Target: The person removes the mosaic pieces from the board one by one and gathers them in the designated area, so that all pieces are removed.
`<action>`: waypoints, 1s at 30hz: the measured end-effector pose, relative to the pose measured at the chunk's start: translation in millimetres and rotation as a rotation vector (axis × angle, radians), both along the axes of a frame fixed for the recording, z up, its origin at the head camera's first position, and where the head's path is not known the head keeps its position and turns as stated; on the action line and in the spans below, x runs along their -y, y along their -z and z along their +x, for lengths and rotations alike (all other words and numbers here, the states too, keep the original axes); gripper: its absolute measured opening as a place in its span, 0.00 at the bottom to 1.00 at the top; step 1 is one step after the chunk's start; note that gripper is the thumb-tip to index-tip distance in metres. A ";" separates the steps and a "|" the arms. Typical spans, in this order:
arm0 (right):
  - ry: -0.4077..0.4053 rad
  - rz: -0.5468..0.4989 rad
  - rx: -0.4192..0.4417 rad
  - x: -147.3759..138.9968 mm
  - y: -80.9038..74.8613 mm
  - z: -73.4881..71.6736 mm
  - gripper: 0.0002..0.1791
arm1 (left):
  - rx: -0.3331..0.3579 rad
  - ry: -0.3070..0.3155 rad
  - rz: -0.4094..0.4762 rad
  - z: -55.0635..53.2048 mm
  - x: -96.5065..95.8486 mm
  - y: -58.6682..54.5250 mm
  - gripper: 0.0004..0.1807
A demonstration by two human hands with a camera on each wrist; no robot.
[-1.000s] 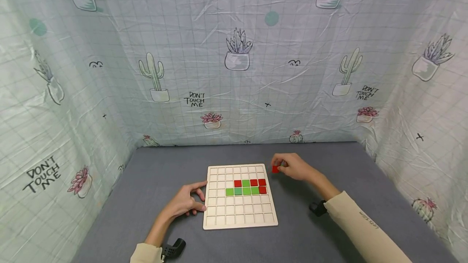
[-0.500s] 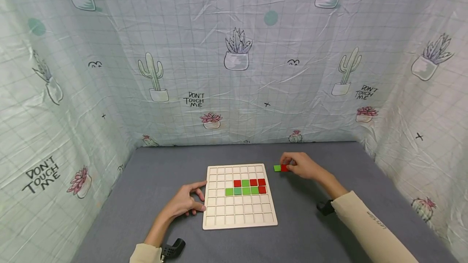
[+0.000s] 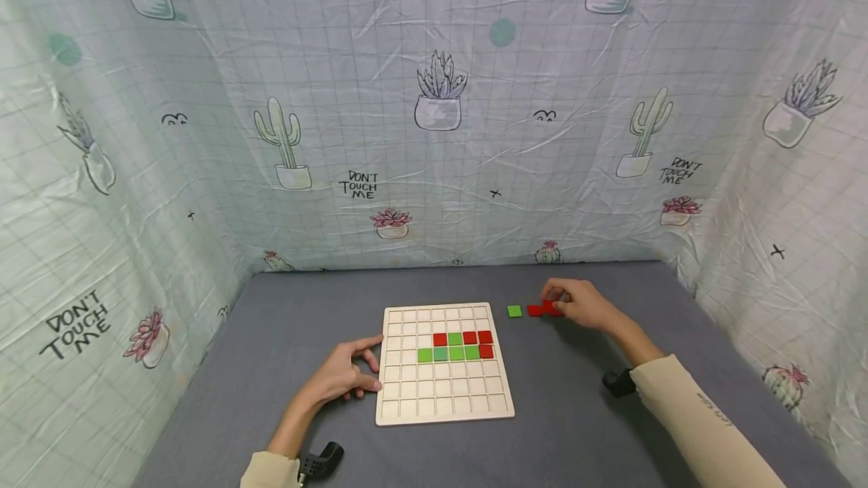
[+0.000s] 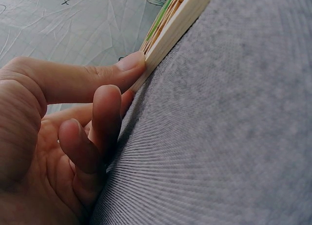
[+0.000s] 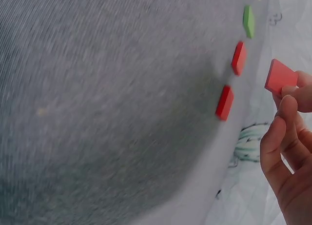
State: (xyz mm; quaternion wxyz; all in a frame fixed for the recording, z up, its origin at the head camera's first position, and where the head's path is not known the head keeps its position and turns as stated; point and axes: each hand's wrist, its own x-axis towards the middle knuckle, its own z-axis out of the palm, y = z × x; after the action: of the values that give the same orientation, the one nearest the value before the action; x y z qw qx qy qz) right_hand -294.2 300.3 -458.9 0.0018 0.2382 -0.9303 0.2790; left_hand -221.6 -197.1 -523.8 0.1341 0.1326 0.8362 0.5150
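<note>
A pale wooden grid board (image 3: pixel 444 390) lies on the grey table, with several red and green square tiles in two of its rows. My left hand (image 3: pixel 342 375) rests at the board's left side, thumb and index fingertip spread apart along its edge. In the left wrist view the thumb (image 4: pixel 122 69) presses on that wooden edge while other fingers bend loosely below. To the right of the board, my right hand (image 3: pixel 579 303) pinches a red tile (image 5: pixel 281 78) above the table. Below it lie two red tiles, a nearer one (image 5: pixel 224 103) and another (image 5: pixel 239 58).
A green tile (image 3: pixel 514 311) lies just off the board's upper right corner, in line with the loose red tiles. Behind the grey table (image 3: pixel 325 292) hangs a cloth (image 3: pixel 434 172) printed with cacti, which also encloses the left and right sides.
My right hand has moved right, away from the board, with a red tile in its fingers. The green tile and a red tile now show beside it. The left hand stays put.
</note>
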 end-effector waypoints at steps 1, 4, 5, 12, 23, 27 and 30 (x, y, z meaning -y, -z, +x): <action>0.005 -0.002 0.000 -2.4 1.1 -0.4 0.11 | 0.002 -0.001 0.001 0.1 0.1 -0.1 0.49; 0.023 -0.012 0.008 -9.9 5.9 -1.9 0.11 | 0.001 0.001 0.005 0.1 0.2 -0.1 0.49; 0.029 -0.015 0.013 -12.1 7.5 -2.3 0.11 | 0.000 0.003 0.006 0.0 0.2 -0.1 0.49; 0.084 -0.022 0.059 -27.5 15.6 -4.7 0.11 | -0.005 0.012 0.001 -0.3 0.5 1.2 0.49; 0.159 -0.003 0.083 -43.6 21.6 -6.7 0.12 | -0.011 0.014 -0.006 -1.4 0.9 2.1 0.49; 0.183 0.001 0.094 -46.3 25.4 -5.6 0.11 | -0.012 0.013 -0.005 -1.9 1.2 2.7 0.49; 0.194 -0.008 0.093 -46.8 27.7 -5.4 0.11 | -0.011 0.012 -0.003 -1.8 1.4 2.8 0.49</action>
State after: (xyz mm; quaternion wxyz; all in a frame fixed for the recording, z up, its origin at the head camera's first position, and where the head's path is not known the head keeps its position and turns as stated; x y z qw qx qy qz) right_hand -299.6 347.1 -486.5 -0.0134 0.1340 -0.9470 0.2918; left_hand -223.4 -198.5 -526.6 0.1327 0.1406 0.8368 0.5123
